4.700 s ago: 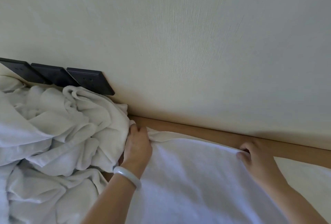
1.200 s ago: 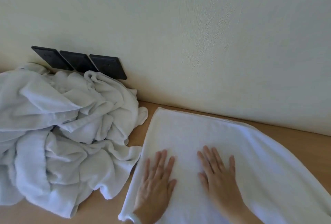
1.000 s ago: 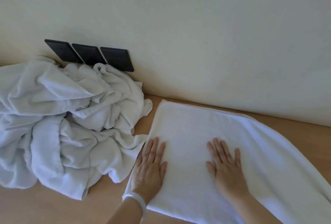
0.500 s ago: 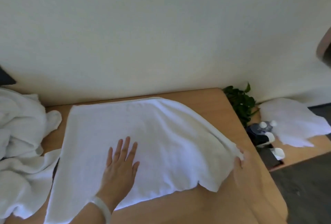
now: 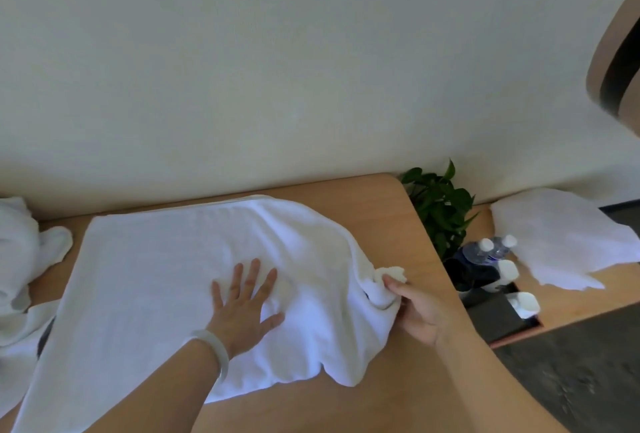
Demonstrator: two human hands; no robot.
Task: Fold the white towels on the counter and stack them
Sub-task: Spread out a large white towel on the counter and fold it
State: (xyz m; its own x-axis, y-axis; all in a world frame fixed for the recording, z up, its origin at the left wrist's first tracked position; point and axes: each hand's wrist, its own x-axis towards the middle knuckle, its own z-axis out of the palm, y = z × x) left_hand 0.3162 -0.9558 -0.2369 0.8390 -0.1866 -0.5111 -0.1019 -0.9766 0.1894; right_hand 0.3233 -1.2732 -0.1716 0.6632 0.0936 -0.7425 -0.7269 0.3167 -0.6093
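Two bare hands work on a large white terry towel that lies spread across the light wooden counter, its far edge running close along the pale wall. The left hand, with a pale smooth bangle at the wrist, lies flat on the middle of the cloth, palm down, fingers straight and fanned apart, gripping nothing. The right hand is at the towel's right end, where its fingers and thumb are closed around a bunched corner of the fabric, lifted a little off the wood so that the cloth wrinkles and sags toward the near edge of the counter. The left part of the towel lies smooth and reaches down to the lower left corner of the view. At the far left edge a rumpled heap of white towels sits on the same counter, just beside the spread one. Past the counter's rounded right end stands a green leafy plant, and beside it are clear plastic bottles with white caps. Another white cloth lies loosely on a lower wooden surface to the right, well apart from the hands.
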